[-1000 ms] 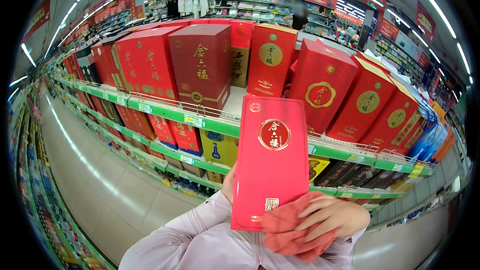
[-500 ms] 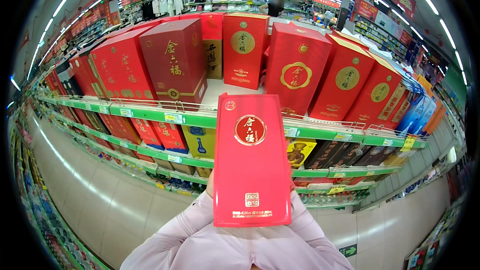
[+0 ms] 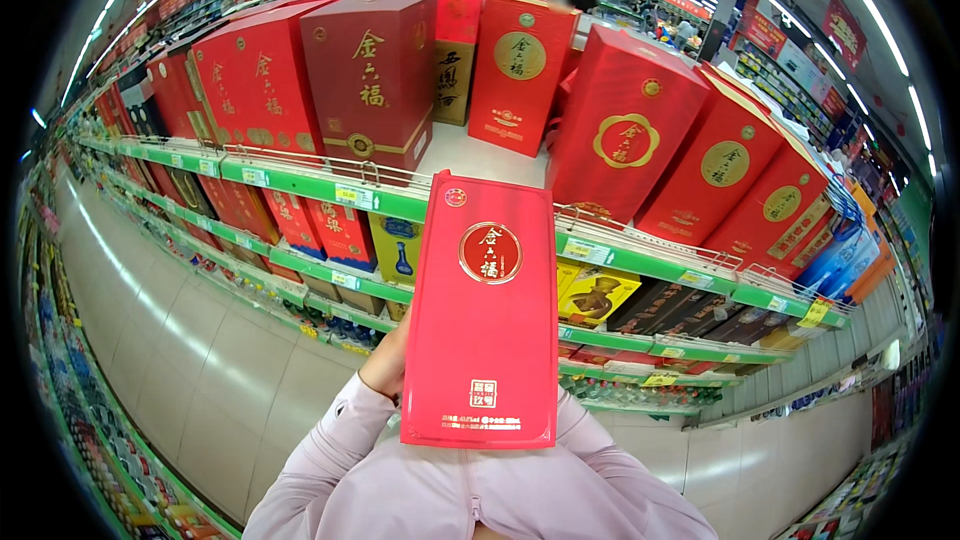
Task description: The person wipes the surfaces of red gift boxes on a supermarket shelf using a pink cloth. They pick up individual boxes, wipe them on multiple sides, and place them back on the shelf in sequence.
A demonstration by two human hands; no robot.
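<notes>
The handling looks partway through: 1 red gift box (image 3: 480,330) is off the upper shelf (image 3: 465,153) and held near the person's chest, its printed front turned up, and it is not set down. How much is left cannot be told. The left hand (image 3: 384,364) grips its left side, fingers hidden behind it. The right hand is out of sight behind the box, so I cannot tell its state.

The held box looks closed, contents unseen. Beyond it on the upper shelf stand a maroon box (image 3: 365,70) to the left, a gold-disc box (image 3: 515,90) farther back, and a flower-ring box (image 3: 625,110) to the right. Lower down, 1 yellow box (image 3: 596,293) shows a dark vessel on its face; its contents are hidden.
</notes>
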